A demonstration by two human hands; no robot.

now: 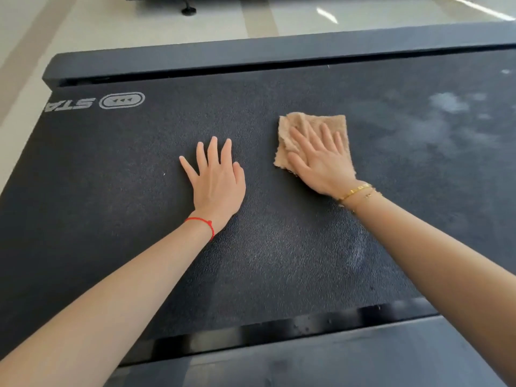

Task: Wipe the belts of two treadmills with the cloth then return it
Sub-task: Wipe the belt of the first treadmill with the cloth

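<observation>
At the upper left of the frame the black, pebble-textured treadmill belt [117, 169] carries a pale printed logo [122, 100] of a rounded oblong with small arrows, beside part of a word. The matte dark-grey side rail [195, 55] runs across the top, and beyond it lies pale glossy floor [125, 20].

Left of centre, the left hand [216, 180] lies flat on the bare belt, fingers straight and spread, holding nothing; a thin red string bracelet [205, 223] circles the wrist. It seems to serve as a brace, and would do best kept still and clear of the wiping path.

Right of centre, the right hand [321, 160] presses open-palmed on the folded beige terry cloth [312, 127], fingers straight and fanned across its fluffy, frayed-edged square, which sits flat on the belt. Thin gold bracelets [356, 191] ring that wrist.

Towards the upper right the belt shows pale, cloudy dust smears [446, 103], so the wiping looks unfinished there. Even pressure through the whole palm, in overlapping strokes towards those patches, should lift the dust from the grainy surface; the nap may catch on the texture, so refolding to a clean face would help.

At the bottom, a second smooth dark rail [349, 356] edges the belt.
</observation>
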